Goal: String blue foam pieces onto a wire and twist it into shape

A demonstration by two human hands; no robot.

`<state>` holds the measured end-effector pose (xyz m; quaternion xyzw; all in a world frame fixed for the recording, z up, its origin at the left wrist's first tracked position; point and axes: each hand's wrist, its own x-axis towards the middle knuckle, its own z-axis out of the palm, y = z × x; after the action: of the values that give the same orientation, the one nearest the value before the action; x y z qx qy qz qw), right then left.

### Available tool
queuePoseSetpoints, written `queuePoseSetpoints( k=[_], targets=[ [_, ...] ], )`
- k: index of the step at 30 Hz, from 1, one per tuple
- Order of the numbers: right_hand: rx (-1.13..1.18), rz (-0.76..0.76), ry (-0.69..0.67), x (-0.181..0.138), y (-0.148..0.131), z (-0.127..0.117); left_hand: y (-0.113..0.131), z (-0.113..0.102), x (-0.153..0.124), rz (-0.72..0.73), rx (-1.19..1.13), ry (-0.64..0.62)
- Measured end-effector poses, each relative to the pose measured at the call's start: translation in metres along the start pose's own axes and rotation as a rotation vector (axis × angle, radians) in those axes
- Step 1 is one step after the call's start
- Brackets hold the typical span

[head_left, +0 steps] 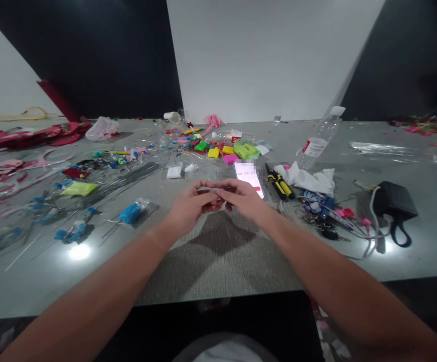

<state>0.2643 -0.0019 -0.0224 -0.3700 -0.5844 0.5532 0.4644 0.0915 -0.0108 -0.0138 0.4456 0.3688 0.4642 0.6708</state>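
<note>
My left hand (190, 205) and my right hand (240, 196) meet fingertip to fingertip above the middle of the grey table (188, 281). Both are closed in a pinch. Whatever lies between the fingers is hidden or too small to name. Just behind my right hand a phone (249, 177) lies face up with a timer on its lit screen. Beyond my left hand sits a small white packet (174, 172). A blue packet (129, 213) in clear wrap lies to the left of my left wrist.
Yellow-and-black pliers (279, 185) lie right of the phone, near crumpled tissue (314, 178) and a clear plastic bottle (318, 138). A black box with a strap (396, 201) stands far right. Thin wires (122, 182) and red strips (25, 140) spread leftward. Colourful packets (226, 150) lie behind.
</note>
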Motion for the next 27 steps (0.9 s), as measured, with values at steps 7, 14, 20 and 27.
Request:
queuePoseSetpoints(
  k=[7,14,20,27],
  targets=[
    [-0.045,0.038,-0.052,0.0,-0.005,-0.01,0.0,-0.005,0.003,-0.117,0.024,-0.049],
    [-0.167,-0.027,-0.017,0.0,0.0,-0.012,0.0,-0.006,0.003,-0.087,0.1,-0.041],
    [-0.252,-0.036,-0.008,-0.002,-0.002,-0.012,0.0,-0.005,0.004,-0.091,0.171,-0.053],
    [-0.305,-0.05,-0.045,-0.001,-0.002,-0.014,0.003,-0.005,0.004,-0.125,0.251,-0.087]
  ],
)
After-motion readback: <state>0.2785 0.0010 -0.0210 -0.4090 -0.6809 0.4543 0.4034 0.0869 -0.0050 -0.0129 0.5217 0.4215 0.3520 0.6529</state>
